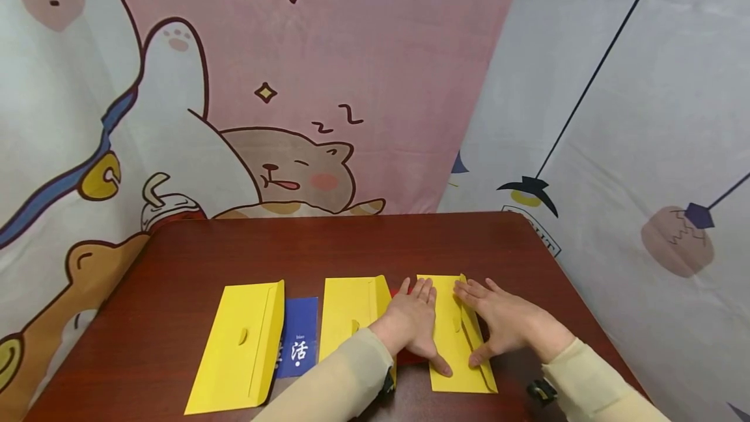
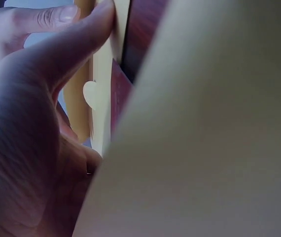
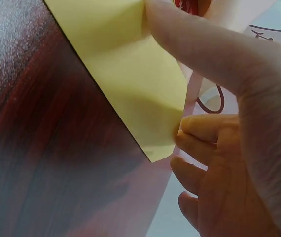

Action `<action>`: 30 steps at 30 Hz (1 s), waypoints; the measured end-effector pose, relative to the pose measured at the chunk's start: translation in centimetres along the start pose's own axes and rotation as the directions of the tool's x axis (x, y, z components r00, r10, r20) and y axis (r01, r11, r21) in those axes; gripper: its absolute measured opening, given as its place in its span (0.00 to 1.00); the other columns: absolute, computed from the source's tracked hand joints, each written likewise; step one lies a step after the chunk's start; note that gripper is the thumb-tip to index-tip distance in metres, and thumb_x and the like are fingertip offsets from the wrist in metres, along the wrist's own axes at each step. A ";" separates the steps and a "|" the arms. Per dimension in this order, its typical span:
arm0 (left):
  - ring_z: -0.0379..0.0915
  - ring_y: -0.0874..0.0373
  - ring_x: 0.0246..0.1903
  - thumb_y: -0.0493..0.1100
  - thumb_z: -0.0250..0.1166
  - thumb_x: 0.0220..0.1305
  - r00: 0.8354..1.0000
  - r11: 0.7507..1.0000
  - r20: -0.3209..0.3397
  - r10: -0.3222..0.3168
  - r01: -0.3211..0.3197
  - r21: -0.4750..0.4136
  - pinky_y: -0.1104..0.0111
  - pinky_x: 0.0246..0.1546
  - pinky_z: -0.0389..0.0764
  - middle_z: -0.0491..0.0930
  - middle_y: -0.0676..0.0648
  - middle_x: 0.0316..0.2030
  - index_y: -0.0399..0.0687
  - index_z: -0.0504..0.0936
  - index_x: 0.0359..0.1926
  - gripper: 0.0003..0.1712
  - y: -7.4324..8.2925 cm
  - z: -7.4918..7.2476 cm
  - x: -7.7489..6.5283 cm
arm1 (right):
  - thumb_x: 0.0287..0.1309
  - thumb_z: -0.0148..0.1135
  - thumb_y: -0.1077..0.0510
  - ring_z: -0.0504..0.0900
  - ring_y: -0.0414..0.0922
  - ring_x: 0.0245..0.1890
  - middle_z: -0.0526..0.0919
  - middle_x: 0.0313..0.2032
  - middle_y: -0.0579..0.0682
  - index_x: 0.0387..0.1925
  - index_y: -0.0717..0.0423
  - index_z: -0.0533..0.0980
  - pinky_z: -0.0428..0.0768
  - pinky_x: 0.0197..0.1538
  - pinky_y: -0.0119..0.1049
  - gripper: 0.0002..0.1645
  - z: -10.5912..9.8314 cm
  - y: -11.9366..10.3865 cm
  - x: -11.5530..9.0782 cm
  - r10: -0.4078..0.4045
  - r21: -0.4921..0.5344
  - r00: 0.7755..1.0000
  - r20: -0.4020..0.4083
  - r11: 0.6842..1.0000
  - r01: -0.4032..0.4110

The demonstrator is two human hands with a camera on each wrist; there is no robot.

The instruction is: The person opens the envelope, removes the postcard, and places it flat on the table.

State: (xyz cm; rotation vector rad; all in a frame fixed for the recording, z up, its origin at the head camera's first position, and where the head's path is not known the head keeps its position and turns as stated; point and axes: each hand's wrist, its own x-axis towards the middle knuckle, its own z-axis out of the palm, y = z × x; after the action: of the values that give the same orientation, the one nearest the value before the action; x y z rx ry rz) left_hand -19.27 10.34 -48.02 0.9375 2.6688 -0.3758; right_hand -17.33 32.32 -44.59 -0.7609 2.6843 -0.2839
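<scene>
The rightmost yellow envelope (image 1: 446, 337) lies lengthwise on the table, its long flap standing slightly raised along the right side. My left hand (image 1: 410, 324) rests on its left edge with straight, spread fingers. My right hand (image 1: 512, 324) touches the flap, thumb near its lower part and fingertips near its upper end. The right wrist view shows the thumb and fingertips spread along the yellow flap (image 3: 135, 79). Beneath my left hand, a red card (image 1: 412, 358) is mostly hidden between this envelope and the middle yellow envelope (image 1: 348, 308).
Farther left lies another yellow envelope (image 1: 234, 350), its flap edge lifted a little. A blue card (image 1: 301, 337) with white characters sits between it and the middle envelope. The dark red-brown table (image 1: 351, 246) backs onto a cartoon-printed cloth (image 1: 381, 83).
</scene>
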 end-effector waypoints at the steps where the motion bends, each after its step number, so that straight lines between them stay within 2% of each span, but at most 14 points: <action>1: 0.35 0.58 0.82 0.99 0.52 0.33 1.000 1.000 0.002 -0.001 0.001 0.000 0.57 0.80 0.40 0.42 0.50 0.85 0.54 0.46 0.86 0.87 0.0 0.0 0.0 | 0.36 0.83 0.25 0.54 0.65 0.80 0.59 0.80 0.63 0.79 0.67 0.61 0.48 0.77 0.67 0.79 -0.1 0.0 -0.1 0.002 0.004 1.000 0.000 1.000 -0.002; 10: 0.37 0.58 0.82 0.99 0.53 0.33 1.000 1.000 0.007 -0.014 0.014 0.019 0.57 0.80 0.43 0.44 0.51 0.84 0.54 0.47 0.86 0.87 0.2 -0.2 0.1 | 0.35 0.83 0.25 0.55 0.68 0.79 0.60 0.79 0.65 0.78 0.67 0.63 0.46 0.76 0.70 0.78 -0.9 0.5 -1.2 0.020 0.000 1.000 -0.019 1.000 -0.020; 20: 0.37 0.58 0.82 0.99 0.53 0.32 0.999 0.999 0.038 -0.017 0.015 0.035 0.57 0.80 0.43 0.43 0.52 0.84 0.55 0.46 0.86 0.87 0.4 -0.5 0.2 | 0.30 0.87 0.29 0.56 0.66 0.79 0.62 0.78 0.63 0.78 0.64 0.64 0.45 0.76 0.70 0.79 -1.1 1.2 -2.2 0.089 -0.029 0.996 -0.022 0.996 -0.090; 26: 0.36 0.58 0.82 0.99 0.53 0.33 0.999 1.000 0.044 -0.010 0.008 0.028 0.57 0.80 0.43 0.43 0.52 0.85 0.55 0.46 0.86 0.86 0.3 -0.5 0.3 | 0.30 0.89 0.33 0.55 0.65 0.79 0.59 0.80 0.63 0.79 0.64 0.62 0.43 0.76 0.69 0.79 -0.6 2.0 -2.8 0.116 -0.032 0.993 -0.014 0.993 -0.116; 30: 0.36 0.58 0.82 0.99 0.52 0.32 0.999 0.999 0.044 -0.013 0.012 0.030 0.57 0.80 0.42 0.42 0.52 0.85 0.55 0.45 0.86 0.87 0.3 -0.4 0.4 | 0.30 0.90 0.34 0.55 0.65 0.79 0.57 0.80 0.63 0.79 0.65 0.62 0.43 0.76 0.70 0.79 0.0 2.5 -3.0 0.103 -0.039 0.994 -0.019 0.994 -0.104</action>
State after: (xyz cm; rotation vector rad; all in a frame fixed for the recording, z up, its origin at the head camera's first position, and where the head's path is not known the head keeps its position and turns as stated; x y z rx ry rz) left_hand -19.41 10.93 -47.81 0.9107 2.6369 -0.4350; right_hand -16.10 36.02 -44.52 -0.6304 2.7417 -0.2131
